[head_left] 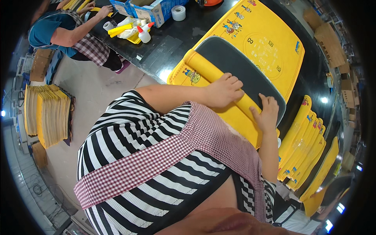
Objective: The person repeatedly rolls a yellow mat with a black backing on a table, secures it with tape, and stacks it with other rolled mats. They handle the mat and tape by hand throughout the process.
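Note:
A yellow printed mat (pixel 219 113) lies on the table before me, partly curled into a roll (pixel 203 66) that crosses a dark grey panel (pixel 231 58) with rounded corners. Whether the panel is the mat's underside or a separate sheet, I cannot tell. My left hand (pixel 225 91) is closed over the middle of the roll, fingers bent across its top. Farther right, my right hand (pixel 268 111) lies with fingers spread, its thumb against the roll and its fingertips over the dark panel. Beyond them rests a flat yellow mat (pixel 270 39) with cartoon prints.
Several rolled yellow mats (pixel 301 145) sit at the right. A glue bottle (pixel 144 35), a tape roll (pixel 178 13) and a blue box (pixel 150 11) stand at the far left. A co-worker (pixel 64 33) works there. A yellow stack (pixel 47 113) is on the floor.

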The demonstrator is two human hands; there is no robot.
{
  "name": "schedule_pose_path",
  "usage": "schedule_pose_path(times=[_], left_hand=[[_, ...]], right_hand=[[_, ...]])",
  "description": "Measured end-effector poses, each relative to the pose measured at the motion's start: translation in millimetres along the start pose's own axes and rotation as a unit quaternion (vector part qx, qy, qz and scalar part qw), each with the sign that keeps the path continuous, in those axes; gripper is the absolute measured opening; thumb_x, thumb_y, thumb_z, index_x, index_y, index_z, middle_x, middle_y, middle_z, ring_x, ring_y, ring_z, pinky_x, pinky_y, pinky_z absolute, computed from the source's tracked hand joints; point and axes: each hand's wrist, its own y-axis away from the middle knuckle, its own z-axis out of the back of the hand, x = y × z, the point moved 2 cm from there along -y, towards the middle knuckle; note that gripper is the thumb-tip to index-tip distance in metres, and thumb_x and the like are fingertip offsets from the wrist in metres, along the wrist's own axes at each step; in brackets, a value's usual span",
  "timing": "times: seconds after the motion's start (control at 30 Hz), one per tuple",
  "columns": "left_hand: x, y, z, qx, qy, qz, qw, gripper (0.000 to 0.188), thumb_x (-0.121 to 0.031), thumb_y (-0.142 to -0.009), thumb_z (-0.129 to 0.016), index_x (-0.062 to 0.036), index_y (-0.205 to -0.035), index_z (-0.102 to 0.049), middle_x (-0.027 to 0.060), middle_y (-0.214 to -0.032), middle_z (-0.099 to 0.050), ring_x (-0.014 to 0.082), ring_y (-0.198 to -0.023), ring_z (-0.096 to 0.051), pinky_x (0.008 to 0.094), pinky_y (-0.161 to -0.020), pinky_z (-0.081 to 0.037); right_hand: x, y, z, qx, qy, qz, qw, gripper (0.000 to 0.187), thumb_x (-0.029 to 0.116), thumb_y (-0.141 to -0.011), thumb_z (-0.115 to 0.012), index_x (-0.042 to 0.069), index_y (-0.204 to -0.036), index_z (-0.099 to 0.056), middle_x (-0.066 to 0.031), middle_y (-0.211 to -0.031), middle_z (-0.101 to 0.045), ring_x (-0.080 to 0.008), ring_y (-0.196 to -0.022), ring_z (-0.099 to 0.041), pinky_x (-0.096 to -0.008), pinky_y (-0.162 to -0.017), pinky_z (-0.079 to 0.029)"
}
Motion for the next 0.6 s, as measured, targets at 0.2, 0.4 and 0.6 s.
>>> schedule_pose_path(times=[0.2, 0.4, 0.6], left_hand=[[8, -41, -11, 0.065, -0.024, 0.053, 0.996, 0.072, -0.039, -0.086, -0.081, -0.0078, -0.145, -0.055, 0.0154, -0.132, -0.060, 0.0338, -0.128, -0.053, 0.0553, -0.114, -0.033], [33, -78, -6, 0.151, -0.009, 0.086, 0.985, 0.058, -0.043, -0.077, -0.088, -0.0100, -0.118, -0.065, 0.0125, -0.115, -0.059, 0.0337, -0.120, -0.054, 0.0512, -0.101, -0.042], [52, -106, -22, 0.166, -0.021, 0.064, 0.984, 0.070, -0.045, -0.069, -0.092, -0.0152, -0.126, -0.065, 0.0120, -0.123, -0.065, 0.0355, -0.124, -0.059, 0.0516, -0.101, -0.050]], right_hand=[[-56, -45, -4, -0.157, 0.042, -0.060, 0.985, 0.035, 0.030, -0.089, -0.079, 0.004, -0.112, -0.074, -0.0122, -0.098, -0.068, -0.0327, -0.093, -0.065, -0.0433, -0.089, -0.050], [-117, 45, 6, -0.240, -0.125, -0.271, 0.924, 0.028, 0.017, -0.094, -0.076, 0.001, -0.116, -0.073, -0.0136, -0.102, -0.072, -0.0249, -0.090, -0.069, -0.0365, -0.082, -0.056], [-210, 177, 3, -0.200, -0.131, -0.395, 0.887, 0.032, 0.021, -0.098, -0.070, 0.002, -0.123, -0.073, -0.0158, -0.109, -0.076, -0.0254, -0.099, -0.072, -0.0382, -0.088, -0.056]])
